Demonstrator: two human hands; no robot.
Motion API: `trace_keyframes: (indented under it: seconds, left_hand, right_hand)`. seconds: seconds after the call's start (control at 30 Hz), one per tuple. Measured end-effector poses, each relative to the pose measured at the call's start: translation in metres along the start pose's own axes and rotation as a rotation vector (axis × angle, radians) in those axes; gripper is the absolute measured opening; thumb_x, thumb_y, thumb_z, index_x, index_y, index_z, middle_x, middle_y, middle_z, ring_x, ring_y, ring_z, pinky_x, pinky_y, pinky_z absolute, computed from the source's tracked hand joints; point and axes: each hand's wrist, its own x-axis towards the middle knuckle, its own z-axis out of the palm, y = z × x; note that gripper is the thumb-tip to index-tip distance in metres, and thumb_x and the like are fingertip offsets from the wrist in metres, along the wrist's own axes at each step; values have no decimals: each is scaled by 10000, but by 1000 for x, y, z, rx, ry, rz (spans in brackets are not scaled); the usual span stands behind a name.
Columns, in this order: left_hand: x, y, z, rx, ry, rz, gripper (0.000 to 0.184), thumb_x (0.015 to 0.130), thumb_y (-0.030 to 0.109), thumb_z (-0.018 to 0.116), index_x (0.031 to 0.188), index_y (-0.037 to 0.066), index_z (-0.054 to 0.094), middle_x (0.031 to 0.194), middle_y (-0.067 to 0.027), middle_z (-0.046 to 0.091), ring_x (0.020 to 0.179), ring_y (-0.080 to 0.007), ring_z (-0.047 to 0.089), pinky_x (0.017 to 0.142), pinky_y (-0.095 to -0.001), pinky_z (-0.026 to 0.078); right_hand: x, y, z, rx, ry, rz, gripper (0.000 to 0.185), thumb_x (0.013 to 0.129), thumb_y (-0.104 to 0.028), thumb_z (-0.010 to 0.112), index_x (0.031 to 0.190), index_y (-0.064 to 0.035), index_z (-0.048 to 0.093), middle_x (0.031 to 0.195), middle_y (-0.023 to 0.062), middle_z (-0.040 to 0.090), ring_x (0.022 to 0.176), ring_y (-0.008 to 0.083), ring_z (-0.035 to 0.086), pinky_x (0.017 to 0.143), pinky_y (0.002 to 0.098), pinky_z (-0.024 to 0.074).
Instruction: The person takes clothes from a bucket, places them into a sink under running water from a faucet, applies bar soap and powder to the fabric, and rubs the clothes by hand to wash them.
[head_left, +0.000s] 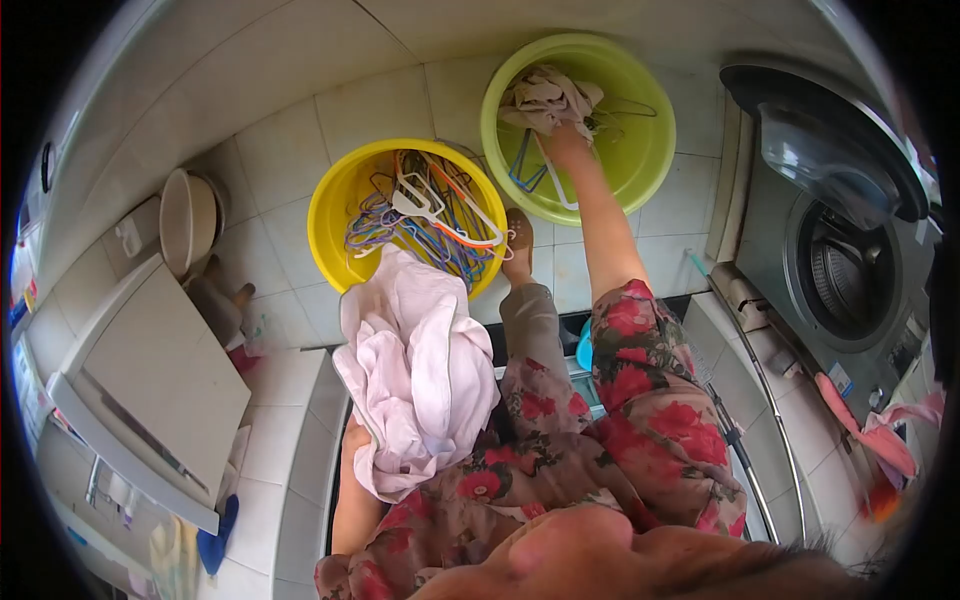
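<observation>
A bunched pale pink cloth (pixel 430 370), perhaps a garment, hangs in front of my body. My left hand (pixel 354 436) grips it at its left edge, mostly covered by the folds. Its upper end lies against the rim of a yellow basin (pixel 322 225), which holds several tangled hangers (pixel 425 225) in blue, purple, white and orange. My right arm reaches down into a lime green basin (pixel 645 185). There my right hand (pixel 568 146) touches a crumpled pale pink cloth (pixel 548 98), and its fingers are hidden in the folds. Blue and white hangers (pixel 527 165) lie beside it.
At the right stands a front-loading washing machine (pixel 895 285) with its round door (pixel 830 140) swung open. A long metal pole (pixel 765 385) leans near it. On the left are a white cabinet (pixel 165 370) and a pale basin (pixel 188 222) against the tiled wall.
</observation>
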Motion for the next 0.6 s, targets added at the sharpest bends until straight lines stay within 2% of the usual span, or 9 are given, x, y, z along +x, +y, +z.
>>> trace_keyframes:
  seconds: [0.13, 0.2, 0.27, 0.33, 0.4, 0.47, 0.5, 0.53, 0.6]
  left_hand:
    - [6, 4, 7, 2, -24, 6, 797, 774, 347, 668, 1385, -35, 328, 1286, -138, 520, 1162, -263, 535, 1005, -373, 421]
    - [12, 7, 13, 1, -56, 16, 801, 767, 331, 679, 1385, -37, 327, 1282, -137, 522, 1161, -260, 536, 1003, -369, 423]
    - [20, 11, 18, 16, -80, 33, 805, 760, 315, 690, 1385, -40, 326, 1278, -136, 524, 1160, -258, 537, 1001, -365, 425]
    - [28, 13, 24, 29, -56, 17, 822, 717, 269, 710, 1381, -38, 335, 1268, -148, 534, 1127, -264, 562, 985, -359, 439]
    - [30, 10, 30, -14, -84, 13, 823, 721, 279, 711, 1384, -32, 335, 1276, -150, 530, 1143, -266, 551, 995, -364, 430]
    - [23, -1, 32, -89, -72, -27, 811, 756, 310, 708, 1391, -22, 329, 1306, -154, 514, 1191, -264, 515, 1032, -381, 395]
    - [19, -6, 37, -231, -34, -145, 773, 802, 307, 685, 1399, -20, 317, 1325, -152, 501, 1222, -252, 488, 1048, -383, 376]
    - [14, -9, 38, -350, -178, -158, 731, 820, 282, 671, 1391, -24, 332, 1330, -153, 498, 1219, -248, 493, 1044, -379, 380]
    - [1, -12, 40, -473, -355, -162, 685, 839, 253, 657, 1382, -29, 349, 1335, -154, 495, 1215, -245, 498, 1039, -375, 385]
  right_hand:
    - [-44, -22, -70, 151, 28, 46, 277, 855, -239, 593, 937, 17, 660, 1128, 212, 582, 912, 372, 610, 762, 426, 501]
    - [-84, -33, -95, 730, 338, 179, 263, 905, -188, 544, 777, 34, 607, 776, 102, 596, 752, 173, 560, 625, 290, 432]
    - [-134, -56, -139, 1371, 353, 370, 227, 871, -201, 607, 740, -15, 619, 626, 32, 564, 663, 172, 574, 576, 303, 420]
    - [-204, -94, -192, 1913, 261, 161, 224, 870, -201, 620, 692, -68, 596, 629, -22, 525, 608, 69, 497, 528, 255, 386]
    - [-274, -122, -224, 2011, -269, -32, 180, 851, -174, 648, 701, -85, 605, 648, -49, 530, 599, 39, 467, 533, 228, 389]
    - [-322, -168, -244, 1705, -587, -371, 196, 866, -184, 647, 725, -49, 633, 616, -62, 504, 597, 37, 448, 540, 214, 383]
    - [-337, -195, -263, 1651, -861, -402, 291, 886, -200, 636, 648, -36, 597, 575, -64, 464, 572, 27, 399, 508, 224, 348]
    - [-352, -217, -250, 1489, -921, -591, 391, 900, -223, 628, 580, -17, 541, 533, -59, 417, 540, 31, 341, 474, 249, 311]
    - [-382, -253, -236, 1435, -1075, -628, 430, 918, -245, 586, 567, -8, 516, 509, -47, 401, 512, 43, 331, 462, 261, 305]
